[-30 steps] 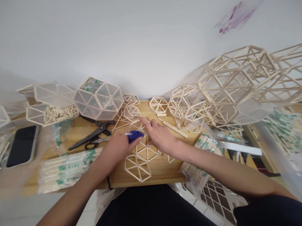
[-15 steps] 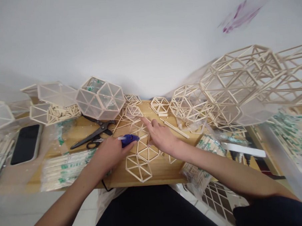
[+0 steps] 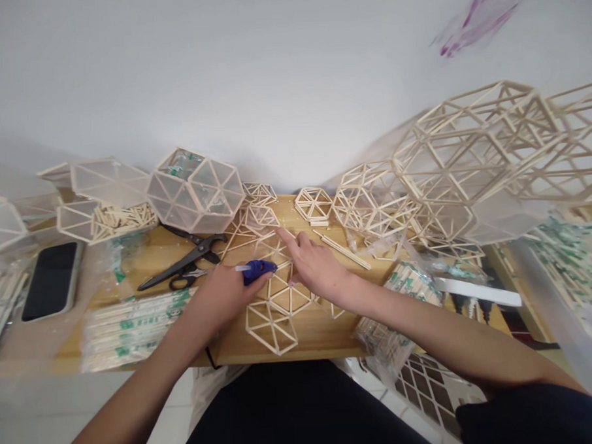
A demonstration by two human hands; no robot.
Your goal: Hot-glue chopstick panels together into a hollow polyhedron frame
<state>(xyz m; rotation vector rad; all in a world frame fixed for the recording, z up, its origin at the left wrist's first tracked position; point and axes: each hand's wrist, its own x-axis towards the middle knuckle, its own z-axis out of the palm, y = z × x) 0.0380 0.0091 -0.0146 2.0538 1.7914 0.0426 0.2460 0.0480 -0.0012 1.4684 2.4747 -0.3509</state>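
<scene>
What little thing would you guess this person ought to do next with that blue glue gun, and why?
Probably bring the blue glue gun in the left hand to the joint of the flat wooden-stick hexagon lattice, since the right hand presses it down on the wooden table.

A small blue glue gun (image 3: 257, 270) lies nearly level above flat hexagon frames (image 3: 279, 295) of pale sticks on the wooden table (image 3: 320, 332) — nozzle seemingly pointing right.

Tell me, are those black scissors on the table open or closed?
Partly open. The scissors lie flat on the wooden table; their handles are spread apart, beside the left hand holding the blue glue gun.
</scene>
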